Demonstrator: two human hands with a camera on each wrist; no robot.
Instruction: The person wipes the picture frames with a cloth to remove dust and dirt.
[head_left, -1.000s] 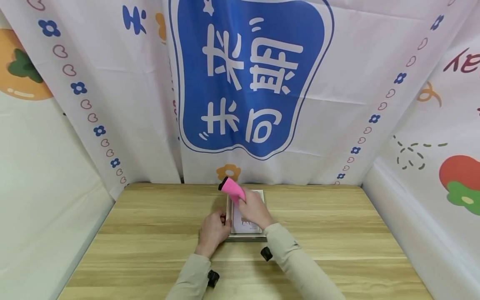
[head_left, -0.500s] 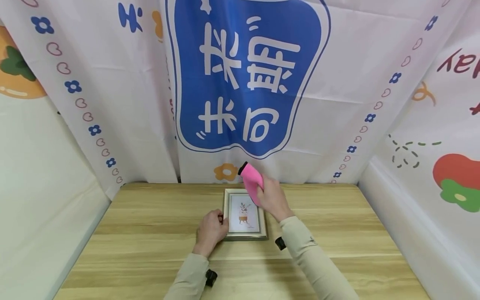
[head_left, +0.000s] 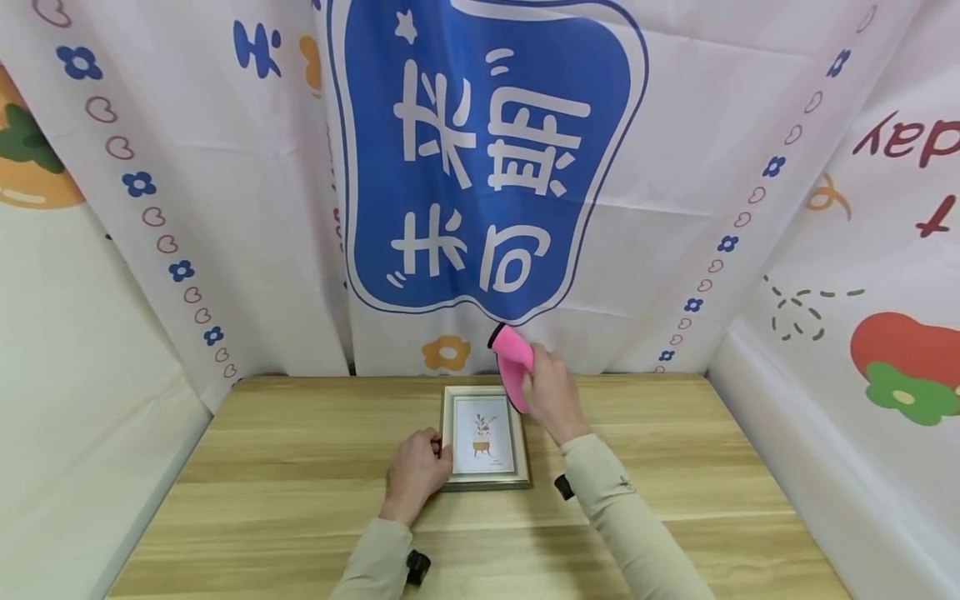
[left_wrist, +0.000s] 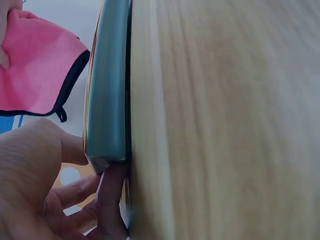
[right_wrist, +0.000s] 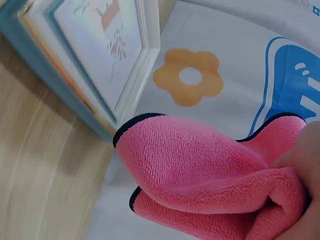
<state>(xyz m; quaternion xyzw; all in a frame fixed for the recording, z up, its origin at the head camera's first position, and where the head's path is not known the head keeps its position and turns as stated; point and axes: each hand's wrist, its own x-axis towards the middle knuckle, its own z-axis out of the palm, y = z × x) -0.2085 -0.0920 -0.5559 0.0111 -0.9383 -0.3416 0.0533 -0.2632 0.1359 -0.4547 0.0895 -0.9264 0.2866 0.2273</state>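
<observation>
"Saw what from the head?"
"Saw left hand pinching a cream rectangular picture frame, right hand gripping a pink, black-edged fleece cloth near its corner."
"Learned more at left wrist?"
"Spotted a finger tucked underneath. Found the frame on a wood-grain desk, white printed curtains behind."

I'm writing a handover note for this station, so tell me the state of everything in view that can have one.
Left hand: gripping the picture frame's left edge
Right hand: holding the pink cloth
Pink cloth: folded over and bunched; contact with the frame unclear
Picture frame: face up, print inside
Backdrop: hanging, creased
</observation>
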